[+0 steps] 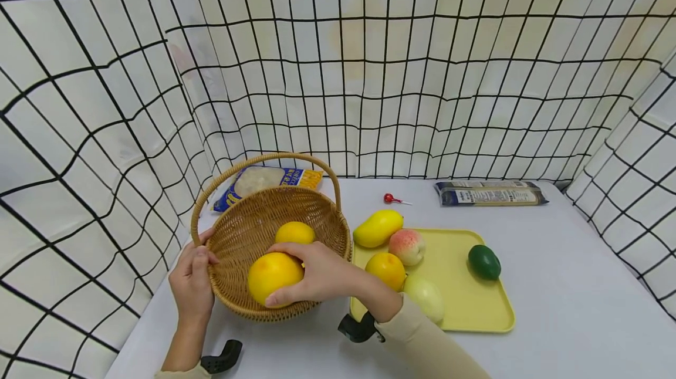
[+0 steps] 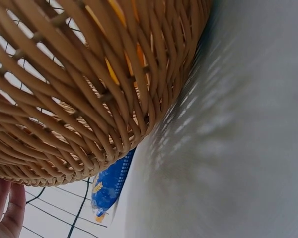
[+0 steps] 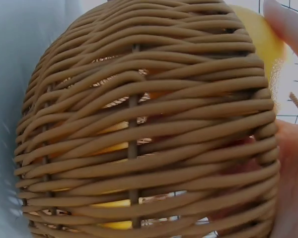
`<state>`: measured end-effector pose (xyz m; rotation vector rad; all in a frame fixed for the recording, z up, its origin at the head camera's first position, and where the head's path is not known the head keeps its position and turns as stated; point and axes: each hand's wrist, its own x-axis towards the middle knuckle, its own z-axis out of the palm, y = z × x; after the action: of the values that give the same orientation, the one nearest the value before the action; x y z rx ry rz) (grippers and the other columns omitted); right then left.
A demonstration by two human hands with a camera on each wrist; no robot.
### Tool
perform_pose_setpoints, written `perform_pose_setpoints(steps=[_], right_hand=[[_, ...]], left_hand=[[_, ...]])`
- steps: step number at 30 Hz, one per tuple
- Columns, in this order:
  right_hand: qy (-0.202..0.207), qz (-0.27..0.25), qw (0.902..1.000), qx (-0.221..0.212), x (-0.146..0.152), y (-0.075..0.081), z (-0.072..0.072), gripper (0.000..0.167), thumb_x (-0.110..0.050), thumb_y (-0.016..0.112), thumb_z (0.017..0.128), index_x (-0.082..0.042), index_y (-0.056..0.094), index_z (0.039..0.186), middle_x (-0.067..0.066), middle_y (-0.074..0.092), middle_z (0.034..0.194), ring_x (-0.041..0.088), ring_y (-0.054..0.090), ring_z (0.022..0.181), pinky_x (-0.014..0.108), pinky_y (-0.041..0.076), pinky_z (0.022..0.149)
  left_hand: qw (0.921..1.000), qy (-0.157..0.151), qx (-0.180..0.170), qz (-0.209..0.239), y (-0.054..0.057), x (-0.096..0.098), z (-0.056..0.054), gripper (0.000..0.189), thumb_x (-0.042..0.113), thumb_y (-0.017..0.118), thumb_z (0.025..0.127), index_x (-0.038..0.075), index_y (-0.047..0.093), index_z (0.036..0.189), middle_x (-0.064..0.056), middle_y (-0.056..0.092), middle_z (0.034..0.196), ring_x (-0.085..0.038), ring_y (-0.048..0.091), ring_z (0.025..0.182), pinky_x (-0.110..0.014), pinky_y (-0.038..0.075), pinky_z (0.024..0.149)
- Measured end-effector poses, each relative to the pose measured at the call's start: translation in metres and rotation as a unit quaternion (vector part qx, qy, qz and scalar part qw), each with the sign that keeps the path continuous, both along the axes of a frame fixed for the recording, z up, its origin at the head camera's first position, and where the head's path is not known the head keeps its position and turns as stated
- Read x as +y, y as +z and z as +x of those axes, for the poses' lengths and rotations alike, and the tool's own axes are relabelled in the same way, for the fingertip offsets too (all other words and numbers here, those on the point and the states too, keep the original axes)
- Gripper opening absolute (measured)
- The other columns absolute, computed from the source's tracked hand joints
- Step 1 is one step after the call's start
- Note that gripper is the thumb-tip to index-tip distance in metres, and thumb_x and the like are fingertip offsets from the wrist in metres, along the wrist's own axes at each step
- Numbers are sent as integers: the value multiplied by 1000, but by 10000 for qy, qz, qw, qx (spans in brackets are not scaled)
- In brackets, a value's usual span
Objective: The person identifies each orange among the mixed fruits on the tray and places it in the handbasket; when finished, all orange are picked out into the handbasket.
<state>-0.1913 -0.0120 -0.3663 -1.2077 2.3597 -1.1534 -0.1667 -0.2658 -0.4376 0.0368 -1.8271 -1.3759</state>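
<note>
At lower left, left hand grips basket, handle arching left-to-right (whole only in head view); right hand clasps fruit.

White table around a yellow plastic tray
The tray lies flat on the smooth surface; just left of it is a round wicker basket with an arched handle. Farther off, beyond the tray to its left, lies a blue-and-yellow food bag. A red lollipop lies past the tray's far edge, a long printed packet past its far right corner.
</note>
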Motion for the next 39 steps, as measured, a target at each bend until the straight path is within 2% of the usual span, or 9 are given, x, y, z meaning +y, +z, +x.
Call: perform_pose_setpoints(steps=[8,12,14,19,22,29,35,39], right_hand=[[45,394,9991,164,-3,-2,-1,79,-59,74,77,-24,47,142,-12,60,112,3,56,89,21,48,75],[182,465,9980,397,-5,-5,-2,79,-57,76,76,-21,48,141,-11,60,119,2,55,94,20,47,79],[242,426,9979,429,-5,-6,-2,73,-52,77,78,-21,51,139,-11,60,123,1,55,98,19,46,83],[247,-27,9997,-38,-3,-7,-2,54,-30,77,84,-16,57,133,-7,61,128,4,57,107,18,48,86],[259,-303,9989,-265,0,-6,-1,51,-25,77,85,-14,58,131,-4,62,128,6,58,108,18,50,84],[195,-869,9959,138,8,-8,2,42,-26,72,89,-15,61,128,-4,64,125,11,59,110,22,49,90],[242,-1467,9888,-99,23,-6,7,38,-21,71,90,-16,61,126,2,64,125,20,60,114,29,49,95],[194,-1563,9875,-29,36,-4,9,37,-21,71,90,-17,61,126,-1,64,125,18,59,116,32,48,96]], left_hand=[[10000,-31,1,-82,3,2,1,37,9,43,99,-3,56,65,-7,67,120,-13,56,116,-14,42,94],[9999,-25,80,-127,4,2,1,37,8,44,98,-2,55,64,-8,68,120,-14,56,116,-15,42,94],[9999,-17,90,-136,3,2,1,37,7,44,98,-2,56,64,-8,68,120,-13,56,116,-15,41,94],[9999,12,5,-147,2,2,2,37,9,44,98,-2,56,64,-7,68,120,-12,55,117,-14,41,94],[9999,0,-22,-131,1,3,2,37,9,44,99,-2,55,65,-8,67,121,-13,55,117,-14,41,95],[9999,20,49,-132,1,2,2,38,9,45,99,-3,55,63,-7,68,120,-12,55,117,-15,41,96],[9997,-34,207,-125,-1,0,1,39,7,44,99,-3,57,63,-11,68,118,-13,56,115,-16,40,96],[9998,-11,187,-117,-1,-1,0,39,8,44,99,-2,57,63,-10,68,118,-12,56,115,-16,39,96]])
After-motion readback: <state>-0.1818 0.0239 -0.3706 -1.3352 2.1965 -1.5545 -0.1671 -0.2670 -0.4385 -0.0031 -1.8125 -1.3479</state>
